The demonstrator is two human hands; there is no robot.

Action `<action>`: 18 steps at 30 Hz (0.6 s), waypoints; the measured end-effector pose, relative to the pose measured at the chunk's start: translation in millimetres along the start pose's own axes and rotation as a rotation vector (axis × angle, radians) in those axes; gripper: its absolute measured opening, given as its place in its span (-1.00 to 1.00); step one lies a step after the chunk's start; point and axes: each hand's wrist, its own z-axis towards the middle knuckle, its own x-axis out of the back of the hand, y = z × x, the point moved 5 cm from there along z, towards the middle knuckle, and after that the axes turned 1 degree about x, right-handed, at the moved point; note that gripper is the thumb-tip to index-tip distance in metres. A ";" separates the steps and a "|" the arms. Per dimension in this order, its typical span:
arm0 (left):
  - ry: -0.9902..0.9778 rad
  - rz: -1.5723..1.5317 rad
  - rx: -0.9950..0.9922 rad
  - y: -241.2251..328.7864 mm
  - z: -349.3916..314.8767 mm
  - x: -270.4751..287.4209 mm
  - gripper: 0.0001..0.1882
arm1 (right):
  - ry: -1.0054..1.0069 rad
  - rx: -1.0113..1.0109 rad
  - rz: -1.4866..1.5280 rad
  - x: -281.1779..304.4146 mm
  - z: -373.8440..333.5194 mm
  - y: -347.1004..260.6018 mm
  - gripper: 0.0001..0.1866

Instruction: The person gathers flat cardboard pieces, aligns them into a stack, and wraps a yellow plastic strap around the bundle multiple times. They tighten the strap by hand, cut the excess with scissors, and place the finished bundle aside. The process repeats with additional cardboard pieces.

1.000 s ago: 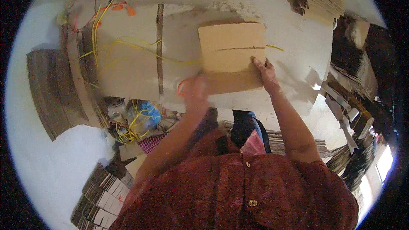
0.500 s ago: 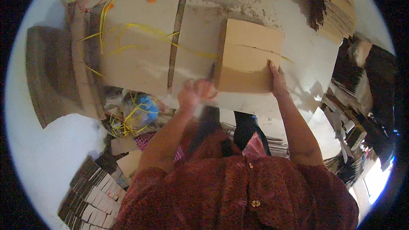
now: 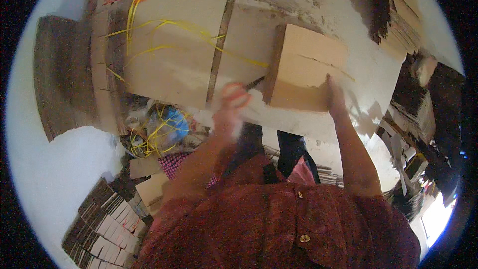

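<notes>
My left hand point(image 3: 226, 117), blurred by motion, is closed on a pair of scissors point(image 3: 236, 94) with orange-red handles. Their dark blades point toward the left side of a stack of flat brown cardboard point(image 3: 306, 69), a small gap away. At the stack's right edge is my right hand point(image 3: 336, 97), its thumb on top and its fingers mostly hidden at the side. The stack lies on a pale worktable point(image 3: 259, 22). Yellow strapping point(image 3: 199, 31) runs loosely across the tabletop, one end reaching the stack's left side.
Tall piles of cardboard point(image 3: 62, 77) stand at the left, with more cardboard point(image 3: 403, 17) at the far right. Below the table's near edge lies a blue plastic bag point(image 3: 175, 123) among tangled yellow strapping. Bundled cardboard point(image 3: 107, 229) sits at the lower left.
The view has shifted, so the table and stack appear farther right. My left hand with the scissors has drawn leftward from the stack, and the scissors have tilted. My right hand stays at the stack's edge.
</notes>
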 end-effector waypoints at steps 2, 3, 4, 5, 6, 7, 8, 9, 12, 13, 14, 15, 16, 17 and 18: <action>-0.030 0.290 -0.050 18.8 -1.9 9.1 -0.58 | 0.028 -0.038 -0.045 0.4 -1.9 -0.6 -0.09; -0.034 0.229 -0.120 27.8 -1.9 7.7 -0.56 | 0.034 -0.052 -0.066 -4.4 -2.8 -2.8 -0.06; -0.043 0.168 -0.190 36.4 -1.8 4.4 -0.54 | 0.029 -0.027 -0.054 -8.0 -5.9 -6.6 -0.08; -0.035 0.065 -0.232 28.8 5.8 -1.1 -0.55 | 0.023 -0.001 -0.041 -11.0 -10.0 -10.7 -0.09; -0.057 -0.043 -0.165 17.9 11.7 -2.2 -0.58 | 0.013 0.024 -0.026 -15.0 -11.6 -12.3 -0.11; -0.079 -0.150 -0.097 9.2 18.9 -4.4 -0.60 | 0.005 0.022 -0.029 -13.3 -8.1 -8.6 -0.12; -0.135 -0.264 0.081 -4.0 23.8 -5.8 -0.65 | -0.003 0.019 -0.032 -5.4 -1.4 -3.0 -0.14; -0.190 -0.374 0.262 -16.2 26.9 -8.1 -0.68 | -0.010 0.016 -0.031 1.5 5.6 2.1 -0.16; -0.139 -0.623 0.424 -30.8 30.8 -3.4 -0.67 | -0.024 0.038 -0.197 11.6 10.0 6.2 -0.20; -0.197 -0.698 0.406 -24.3 28.4 -3.9 -0.69 | 0.008 0.054 -0.160 -6.5 -11.0 -12.7 -0.16; -0.199 -0.692 0.404 -19.2 26.3 1.7 -0.70 | -0.001 0.022 -0.128 -8.3 -5.3 -7.1 -0.15; -0.215 -0.688 0.404 -12.2 24.4 6.6 -0.70 | 0.002 -0.003 -0.095 -3.3 -0.7 -1.5 -0.14; -0.221 -0.693 0.407 -10.1 19.2 13.7 -0.71 | 0.000 -0.034 -0.073 -0.4 -1.0 -1.1 -0.13; -0.208 -0.193 0.094 -23.3 26.6 40.0 -0.68 | -0.003 0.004 -0.073 1.6 -1.6 -3.1 -0.12; -0.196 0.224 -0.059 -17.7 25.7 59.6 -0.68 | -0.001 0.040 -0.068 -2.5 -4.6 -4.1 -0.10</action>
